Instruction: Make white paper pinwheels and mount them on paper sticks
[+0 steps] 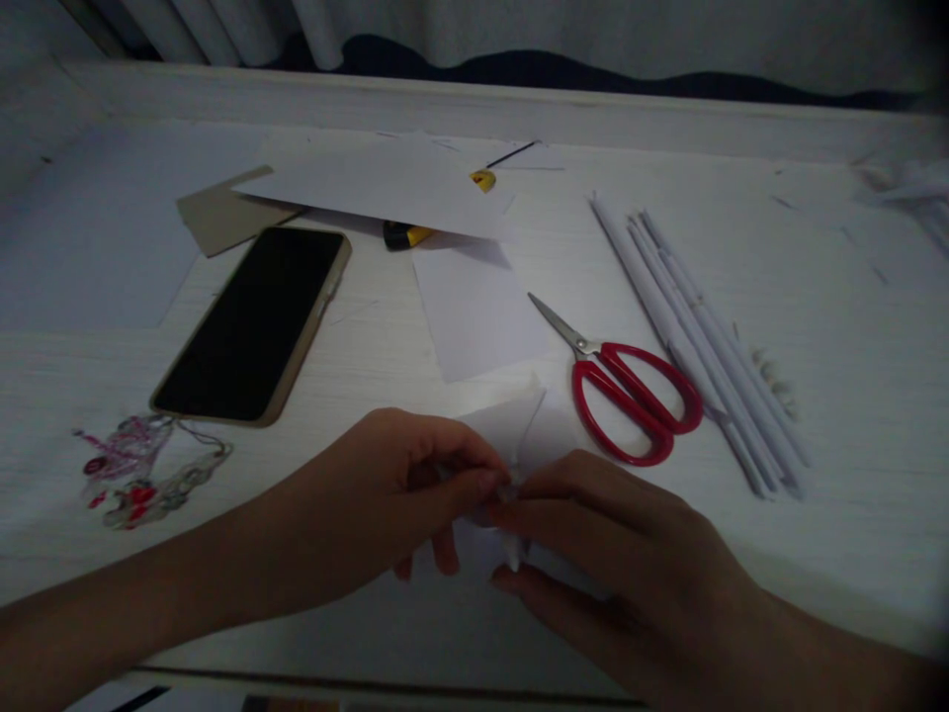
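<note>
Phone (252,321), tan case, face up, screen dark, left side of white table (875,396). Beaded charm (137,499), red and pink bits, corded at phone's near end. Tan card (218,216) just beyond phone. Pale curtain (563,40) behind back ledge (593,124).

The left forearm (200,564) and right forearm (830,643) are bare to the view's edge. The left hand (415,485) and right hand (630,564) are bare, with slim fingers (556,519).

2 hands (392,475), 1 white piece (513,552), 1 phone (252,321), 1 pair red scissors (630,393), 1 cardboard piece (229,220), 3+ paper rolls (697,341), 4+ paper sheets (478,311), 2 yellow tool ends (401,235), beaded charms (139,502) count unclear
</note>
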Demonstrator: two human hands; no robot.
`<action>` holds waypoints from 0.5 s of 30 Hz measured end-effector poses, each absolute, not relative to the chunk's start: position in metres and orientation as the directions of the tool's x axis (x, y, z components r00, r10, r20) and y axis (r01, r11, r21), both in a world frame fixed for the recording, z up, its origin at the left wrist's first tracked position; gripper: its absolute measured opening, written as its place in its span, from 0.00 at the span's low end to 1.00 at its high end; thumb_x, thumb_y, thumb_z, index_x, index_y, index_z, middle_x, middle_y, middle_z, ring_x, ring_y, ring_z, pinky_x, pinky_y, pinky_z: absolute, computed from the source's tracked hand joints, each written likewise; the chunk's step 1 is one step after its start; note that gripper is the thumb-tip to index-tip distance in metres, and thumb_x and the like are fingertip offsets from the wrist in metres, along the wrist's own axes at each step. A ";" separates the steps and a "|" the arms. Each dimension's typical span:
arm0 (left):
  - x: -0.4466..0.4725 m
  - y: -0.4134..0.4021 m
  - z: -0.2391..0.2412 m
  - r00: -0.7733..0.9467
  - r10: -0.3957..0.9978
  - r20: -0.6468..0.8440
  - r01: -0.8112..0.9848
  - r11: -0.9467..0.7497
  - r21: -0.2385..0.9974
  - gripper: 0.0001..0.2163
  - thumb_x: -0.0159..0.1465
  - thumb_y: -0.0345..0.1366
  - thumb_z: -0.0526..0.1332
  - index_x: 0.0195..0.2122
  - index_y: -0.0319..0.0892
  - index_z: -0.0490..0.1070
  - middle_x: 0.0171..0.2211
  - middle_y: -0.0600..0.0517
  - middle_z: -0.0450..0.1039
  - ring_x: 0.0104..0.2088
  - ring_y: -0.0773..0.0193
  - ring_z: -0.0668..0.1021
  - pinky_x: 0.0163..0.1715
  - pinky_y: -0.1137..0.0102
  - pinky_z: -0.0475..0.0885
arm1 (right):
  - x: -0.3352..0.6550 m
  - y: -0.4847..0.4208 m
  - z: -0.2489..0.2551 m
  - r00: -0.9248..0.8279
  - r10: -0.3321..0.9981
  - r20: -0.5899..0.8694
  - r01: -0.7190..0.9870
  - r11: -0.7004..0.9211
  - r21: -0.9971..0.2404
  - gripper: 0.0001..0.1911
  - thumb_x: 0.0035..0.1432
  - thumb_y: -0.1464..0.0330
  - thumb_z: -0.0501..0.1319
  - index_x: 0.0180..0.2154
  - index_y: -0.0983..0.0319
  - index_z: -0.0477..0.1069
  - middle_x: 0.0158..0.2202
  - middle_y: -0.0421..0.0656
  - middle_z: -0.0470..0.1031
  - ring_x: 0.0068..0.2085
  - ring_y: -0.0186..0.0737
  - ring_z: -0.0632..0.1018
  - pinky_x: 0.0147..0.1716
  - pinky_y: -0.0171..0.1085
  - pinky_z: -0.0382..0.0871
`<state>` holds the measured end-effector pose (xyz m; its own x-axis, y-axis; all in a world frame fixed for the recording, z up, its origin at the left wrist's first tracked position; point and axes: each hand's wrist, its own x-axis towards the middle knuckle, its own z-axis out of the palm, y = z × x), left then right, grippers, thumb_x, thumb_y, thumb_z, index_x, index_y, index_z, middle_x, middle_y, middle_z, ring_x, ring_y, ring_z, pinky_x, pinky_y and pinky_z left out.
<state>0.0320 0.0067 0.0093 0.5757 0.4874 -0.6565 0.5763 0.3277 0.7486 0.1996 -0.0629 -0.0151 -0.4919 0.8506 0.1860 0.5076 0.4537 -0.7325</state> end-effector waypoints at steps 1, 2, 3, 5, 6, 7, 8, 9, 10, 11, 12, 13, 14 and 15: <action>0.031 0.006 0.008 0.585 0.490 -0.647 0.565 0.326 0.758 0.06 0.58 0.35 0.55 0.30 0.40 0.70 0.17 0.59 0.67 0.17 0.75 0.70 0.12 0.86 0.64 | 0.200 -0.063 -0.015 -0.483 0.857 0.179 0.503 0.439 -0.745 0.10 0.51 0.75 0.58 0.38 0.67 0.69 0.33 0.46 0.72 0.35 0.38 0.72 0.34 0.35 0.71; 0.030 0.006 0.006 0.595 0.498 -0.631 0.546 0.325 0.772 0.07 0.58 0.36 0.55 0.31 0.41 0.70 0.17 0.59 0.67 0.17 0.75 0.70 0.12 0.86 0.63 | 0.200 -0.063 -0.014 -0.475 0.863 0.170 0.500 0.424 -0.755 0.10 0.51 0.75 0.58 0.38 0.66 0.68 0.34 0.46 0.72 0.35 0.37 0.72 0.34 0.35 0.71; 0.029 0.005 0.004 0.606 0.502 -0.617 0.530 0.324 0.784 0.07 0.58 0.36 0.55 0.31 0.41 0.70 0.17 0.59 0.67 0.17 0.75 0.70 0.12 0.86 0.64 | 0.200 -0.063 -0.014 -0.470 0.868 0.158 0.499 0.409 -0.764 0.10 0.51 0.75 0.58 0.39 0.66 0.68 0.34 0.45 0.72 0.36 0.37 0.72 0.34 0.35 0.71; 0.027 0.004 0.000 0.618 0.517 -0.592 0.503 0.319 0.803 0.07 0.58 0.37 0.55 0.32 0.42 0.70 0.18 0.59 0.68 0.18 0.75 0.71 0.13 0.86 0.64 | 0.200 -0.064 -0.013 -0.463 0.876 0.133 0.499 0.381 -0.778 0.11 0.51 0.75 0.58 0.40 0.64 0.67 0.34 0.45 0.72 0.36 0.36 0.72 0.35 0.34 0.71; 0.026 0.003 -0.003 0.618 0.522 -0.588 0.498 0.318 0.807 0.07 0.57 0.38 0.56 0.33 0.43 0.70 0.19 0.58 0.69 0.19 0.74 0.72 0.13 0.86 0.65 | 0.200 -0.064 -0.013 -0.459 0.879 0.128 0.495 0.372 -0.785 0.12 0.51 0.75 0.58 0.40 0.64 0.67 0.35 0.44 0.72 0.36 0.36 0.72 0.35 0.33 0.71; 0.025 0.002 -0.004 0.615 0.526 -0.587 0.499 0.317 0.807 0.07 0.57 0.39 0.57 0.34 0.43 0.70 0.20 0.58 0.70 0.20 0.73 0.73 0.13 0.85 0.66 | 0.199 -0.064 -0.013 -0.455 0.882 0.124 0.488 0.363 -0.793 0.12 0.51 0.75 0.58 0.40 0.63 0.67 0.35 0.44 0.72 0.36 0.35 0.73 0.34 0.33 0.71; 0.024 0.002 -0.005 0.614 0.533 -0.583 0.495 0.315 0.810 0.08 0.56 0.40 0.57 0.35 0.43 0.70 0.21 0.57 0.70 0.20 0.72 0.73 0.14 0.85 0.66 | 0.199 -0.064 -0.013 -0.449 0.885 0.123 0.480 0.356 -0.802 0.12 0.51 0.76 0.58 0.40 0.63 0.67 0.35 0.43 0.72 0.36 0.35 0.73 0.34 0.32 0.71; 0.024 0.002 -0.006 0.613 0.534 -0.582 0.492 0.318 0.811 0.09 0.56 0.40 0.58 0.35 0.44 0.70 0.21 0.57 0.71 0.20 0.71 0.73 0.14 0.84 0.67 | 0.199 -0.064 -0.013 -0.443 0.888 0.123 0.472 0.348 -0.810 0.12 0.51 0.76 0.58 0.40 0.63 0.67 0.35 0.43 0.72 0.36 0.35 0.73 0.35 0.32 0.71; 0.024 0.002 -0.007 0.616 0.538 -0.575 0.483 0.319 0.815 0.09 0.56 0.40 0.58 0.36 0.44 0.70 0.22 0.56 0.71 0.20 0.71 0.73 0.14 0.84 0.67 | 0.198 -0.064 -0.013 -0.436 0.892 0.122 0.466 0.340 -0.817 0.12 0.51 0.76 0.58 0.39 0.62 0.67 0.35 0.43 0.72 0.36 0.34 0.73 0.35 0.32 0.71; 0.024 0.002 -0.007 0.622 0.536 -0.571 0.475 0.322 0.819 0.09 0.56 0.39 0.58 0.36 0.44 0.70 0.22 0.57 0.71 0.21 0.72 0.73 0.15 0.84 0.67 | 0.198 -0.063 -0.013 -0.429 0.895 0.122 0.462 0.334 -0.822 0.12 0.50 0.77 0.59 0.39 0.62 0.67 0.35 0.43 0.72 0.36 0.34 0.73 0.36 0.31 0.71; 0.024 0.002 -0.008 0.628 0.535 -0.565 0.468 0.322 0.823 0.08 0.56 0.38 0.58 0.35 0.44 0.71 0.22 0.57 0.71 0.21 0.72 0.73 0.15 0.84 0.67 | 0.198 -0.063 -0.013 -0.423 0.898 0.123 0.460 0.329 -0.825 0.11 0.50 0.77 0.59 0.38 0.63 0.67 0.35 0.43 0.72 0.36 0.33 0.73 0.36 0.31 0.70; 0.024 0.002 -0.007 0.631 0.536 -0.562 0.464 0.319 0.826 0.07 0.56 0.37 0.58 0.35 0.44 0.71 0.21 0.57 0.71 0.21 0.73 0.73 0.15 0.85 0.67 | 0.197 -0.063 -0.013 -0.416 0.901 0.122 0.461 0.325 -0.826 0.11 0.50 0.77 0.59 0.38 0.63 0.67 0.35 0.43 0.72 0.36 0.33 0.73 0.36 0.30 0.70; 0.025 0.002 -0.007 0.630 0.536 -0.561 0.467 0.315 0.826 0.07 0.56 0.37 0.57 0.34 0.43 0.72 0.21 0.57 0.71 0.21 0.73 0.73 0.16 0.85 0.67 | 0.197 -0.063 -0.013 -0.413 0.902 0.126 0.461 0.326 -0.825 0.11 0.49 0.77 0.59 0.37 0.63 0.68 0.34 0.42 0.72 0.36 0.33 0.73 0.36 0.29 0.70; 0.025 0.002 -0.007 0.626 0.539 -0.563 0.474 0.310 0.824 0.07 0.57 0.36 0.57 0.33 0.43 0.72 0.21 0.57 0.71 0.21 0.73 0.73 0.16 0.85 0.67 | 0.197 -0.063 -0.013 -0.415 0.901 0.127 0.460 0.329 -0.825 0.11 0.49 0.78 0.59 0.37 0.64 0.68 0.34 0.42 0.72 0.35 0.32 0.73 0.36 0.29 0.69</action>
<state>0.0255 0.0025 -0.0066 0.6262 0.5393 -0.5631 0.4739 0.3103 0.8241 0.1973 -0.0625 -0.0131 -0.4148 0.9010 0.1274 0.4603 0.3285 -0.8247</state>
